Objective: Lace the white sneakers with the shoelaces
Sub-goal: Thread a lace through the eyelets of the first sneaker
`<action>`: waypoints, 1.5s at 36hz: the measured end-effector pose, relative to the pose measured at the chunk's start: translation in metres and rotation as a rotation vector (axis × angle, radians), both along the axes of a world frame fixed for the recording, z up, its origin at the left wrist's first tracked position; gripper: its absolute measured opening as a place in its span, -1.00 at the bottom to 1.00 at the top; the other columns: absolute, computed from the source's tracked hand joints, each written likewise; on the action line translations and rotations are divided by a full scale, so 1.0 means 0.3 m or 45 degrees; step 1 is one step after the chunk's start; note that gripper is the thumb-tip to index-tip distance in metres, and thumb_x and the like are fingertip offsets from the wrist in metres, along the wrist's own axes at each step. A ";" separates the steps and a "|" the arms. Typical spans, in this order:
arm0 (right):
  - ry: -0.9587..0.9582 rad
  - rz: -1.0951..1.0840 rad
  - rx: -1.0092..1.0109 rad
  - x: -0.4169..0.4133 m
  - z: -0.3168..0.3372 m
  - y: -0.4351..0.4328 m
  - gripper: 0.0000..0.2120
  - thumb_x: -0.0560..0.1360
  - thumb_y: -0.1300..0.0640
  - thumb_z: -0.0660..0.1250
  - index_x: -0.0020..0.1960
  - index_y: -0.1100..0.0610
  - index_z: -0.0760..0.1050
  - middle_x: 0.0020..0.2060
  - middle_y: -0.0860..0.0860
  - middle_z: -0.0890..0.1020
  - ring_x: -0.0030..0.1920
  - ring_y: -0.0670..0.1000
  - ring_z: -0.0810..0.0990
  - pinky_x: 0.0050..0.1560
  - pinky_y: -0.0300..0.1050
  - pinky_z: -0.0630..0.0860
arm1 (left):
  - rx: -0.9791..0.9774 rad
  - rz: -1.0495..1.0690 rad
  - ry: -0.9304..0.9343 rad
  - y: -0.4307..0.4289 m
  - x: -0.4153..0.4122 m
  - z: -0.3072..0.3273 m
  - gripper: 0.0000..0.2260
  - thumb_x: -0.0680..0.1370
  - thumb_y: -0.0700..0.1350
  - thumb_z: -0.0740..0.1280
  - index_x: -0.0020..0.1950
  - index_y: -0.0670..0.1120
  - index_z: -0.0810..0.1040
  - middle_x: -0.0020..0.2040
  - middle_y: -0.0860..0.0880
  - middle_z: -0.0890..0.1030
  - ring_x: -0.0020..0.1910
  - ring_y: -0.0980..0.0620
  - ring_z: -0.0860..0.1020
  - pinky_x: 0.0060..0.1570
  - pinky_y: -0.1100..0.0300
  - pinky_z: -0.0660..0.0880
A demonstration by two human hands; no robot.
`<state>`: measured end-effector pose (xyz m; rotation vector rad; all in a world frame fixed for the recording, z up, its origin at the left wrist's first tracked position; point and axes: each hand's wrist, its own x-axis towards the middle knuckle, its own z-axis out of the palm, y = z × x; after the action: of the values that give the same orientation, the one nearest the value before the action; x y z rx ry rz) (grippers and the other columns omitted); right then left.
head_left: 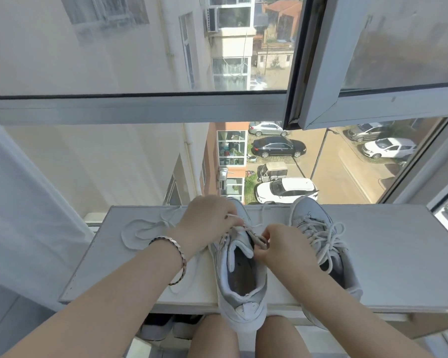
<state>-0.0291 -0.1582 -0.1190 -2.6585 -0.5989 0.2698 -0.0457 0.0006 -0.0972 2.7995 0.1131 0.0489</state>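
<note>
1. Pinching the tip end of a shoelace [257, 239], the left hand [207, 223] has thumb and fingertips closed on it just over the far part of the unfinished sneaker [241, 277].
2. The right hand [282, 250] has its fingers curled and nips the same lace at the right row of eyelets, beside the tongue; a thin strand of lace runs between the two hands.
3. This sneaker lies in the middle of the white shelf [398, 254], sole down. Its long axis runs near to far, the toe pointing far toward the window [140, 107] and the heel hanging over the shelf's near edge, above the person's knees.
4. Its tongue is pulled up and the mouth gapes open; only the far eyelets carry lace.
5. A second sneaker [318, 228] stands just to the right, apart from the first, fully laced with loose loops on top. Its toe also points far and its heel angles near-right, partly hidden by the right forearm.
6. A loose lace [137, 229] lies coiled on the shelf to the left of the left wrist, which wears a bracelet [179, 257]. I cannot tell whether it joins the held lace.
7. Dark shoes [166, 329] sit under the shelf's near edge.
</note>
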 end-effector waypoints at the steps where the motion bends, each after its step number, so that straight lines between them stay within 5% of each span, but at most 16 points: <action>1: -0.005 -0.002 0.001 -0.002 0.000 0.001 -0.88 0.45 0.12 0.29 -0.19 0.17 0.44 -0.36 0.07 0.45 -0.33 0.07 0.38 -0.46 -0.17 0.19 | -0.004 0.031 -0.092 -0.005 -0.003 -0.008 -0.70 0.56 0.07 0.27 -0.12 -0.13 0.62 -0.20 -0.04 0.59 -0.19 0.03 0.48 -0.29 0.18 0.19; 6: 0.035 -0.024 0.049 0.002 -0.005 0.002 -0.77 0.46 0.13 0.29 -0.04 0.29 0.55 -0.25 0.21 0.60 -0.33 0.03 0.36 -0.40 -0.16 0.23 | -0.667 0.623 -0.216 0.014 -0.009 -0.104 -0.70 0.58 -0.03 0.26 -0.31 -0.14 0.52 -0.45 0.02 0.42 -0.39 0.03 0.39 -0.37 0.20 0.23; 9: -0.027 0.007 -0.009 -0.005 0.002 0.014 -0.85 0.47 0.11 0.26 -0.16 0.20 0.46 -0.29 0.13 0.54 -0.30 0.02 0.36 -0.43 -0.17 0.19 | -1.189 1.018 -0.234 0.028 0.012 -0.125 -0.71 0.58 -0.13 0.26 -0.35 -0.12 0.50 -0.44 0.01 0.50 -0.43 0.03 0.40 -0.35 0.20 0.31; 12: -0.074 0.026 -0.072 -0.007 0.000 0.015 -0.85 0.49 0.10 0.23 -0.19 0.16 0.35 -0.32 0.05 0.44 -0.28 0.06 0.39 -0.46 -0.19 0.16 | -0.889 0.745 -0.135 0.021 0.020 -0.123 -0.85 0.60 -0.14 0.20 -0.10 -0.13 0.51 -0.25 0.02 0.52 -0.32 0.09 0.45 -0.31 0.24 0.34; 15: -0.083 0.018 -0.055 -0.001 -0.012 0.004 -0.86 0.50 0.10 0.23 -0.16 0.16 0.38 -0.27 0.08 0.50 -0.24 0.09 0.46 -0.41 -0.16 0.24 | -0.484 0.271 -0.253 0.019 0.008 -0.067 -0.79 0.59 -0.18 0.21 0.23 -0.08 0.44 0.11 0.04 0.44 0.10 0.08 0.43 0.03 0.28 0.32; 17: -0.069 0.017 -0.051 0.002 -0.016 0.000 -0.86 0.50 0.08 0.24 -0.16 0.15 0.37 -0.27 0.07 0.50 -0.23 0.09 0.48 -0.37 -0.14 0.28 | -0.300 -0.119 -0.222 0.008 0.008 -0.028 -0.73 0.59 -0.19 0.22 0.30 -0.08 0.44 0.26 0.03 0.44 0.27 0.06 0.36 0.22 0.25 0.24; 20: -0.070 0.043 -0.073 0.001 -0.014 0.005 -0.85 0.49 0.05 0.27 -0.11 0.14 0.41 -0.26 0.05 0.48 -0.21 0.08 0.47 -0.34 -0.15 0.31 | 0.068 -0.460 0.068 -0.016 0.017 -0.009 -0.74 0.62 -0.15 0.17 0.29 -0.05 0.50 0.23 0.00 0.53 0.24 0.03 0.41 0.24 0.15 0.31; 23: -0.097 0.066 -0.097 -0.004 -0.009 0.013 -0.84 0.49 0.04 0.27 -0.05 0.14 0.44 -0.25 0.04 0.47 -0.22 0.06 0.43 -0.43 -0.20 0.23 | 0.394 -0.585 0.064 -0.021 0.033 -0.006 -0.74 0.62 -0.13 0.13 0.16 -0.04 0.59 0.07 0.02 0.58 0.11 0.01 0.43 0.15 0.12 0.32; 30: -0.076 0.030 -0.065 -0.001 -0.013 0.013 -0.81 0.49 0.07 0.26 -0.03 0.19 0.48 -0.29 0.04 0.48 -0.26 0.05 0.43 -0.45 -0.21 0.21 | 0.565 -0.390 -0.139 -0.022 0.047 -0.029 -0.78 0.57 -0.27 0.18 0.09 -0.05 0.54 0.01 0.02 0.52 0.09 0.00 0.40 -0.01 0.18 0.17; 37: -0.088 0.012 -0.049 -0.013 -0.013 0.017 -0.84 0.49 0.09 0.25 -0.10 0.19 0.47 -0.30 0.04 0.47 -0.28 0.04 0.41 -0.45 -0.21 0.19 | 0.503 0.239 -0.034 0.038 0.031 -0.069 -0.77 0.51 -0.35 0.13 -0.04 -0.10 0.50 0.01 -0.05 0.53 0.02 -0.04 0.39 -0.08 0.14 0.20; 43: -0.123 0.050 -0.112 -0.012 -0.013 0.036 -0.86 0.51 0.08 0.23 -0.03 0.15 0.42 -0.16 0.07 0.53 -0.21 0.04 0.39 -0.41 -0.17 0.22 | 0.054 -0.489 0.001 -0.022 0.049 -0.045 -0.76 0.60 -0.21 0.21 0.21 -0.06 0.57 0.18 0.02 0.57 0.22 0.03 0.44 0.25 0.10 0.30; 47: -0.097 0.033 -0.053 -0.012 -0.013 0.025 -0.87 0.49 0.09 0.25 -0.01 0.13 0.44 -0.28 0.00 0.44 -0.22 0.03 0.40 -0.46 -0.25 0.18 | 0.093 -0.589 0.177 -0.017 0.065 -0.037 -0.78 0.59 -0.18 0.20 0.08 -0.08 0.63 -0.02 -0.01 0.62 0.03 0.00 0.49 0.14 0.02 0.39; 54: -0.082 0.032 -0.013 -0.015 -0.024 0.026 -0.85 0.51 0.05 0.23 -0.03 0.14 0.43 -0.39 -0.06 0.33 -0.23 0.03 0.39 -0.47 -0.28 0.16 | -0.126 -0.628 0.295 0.015 0.061 -0.025 -0.78 0.59 -0.21 0.23 0.15 -0.14 0.62 0.02 -0.03 0.59 0.06 0.02 0.48 0.20 0.15 0.35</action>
<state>-0.0335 -0.1505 -0.1263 -2.6798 -0.6530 0.1961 -0.0274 0.0052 -0.1046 2.6429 -0.5045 -0.3872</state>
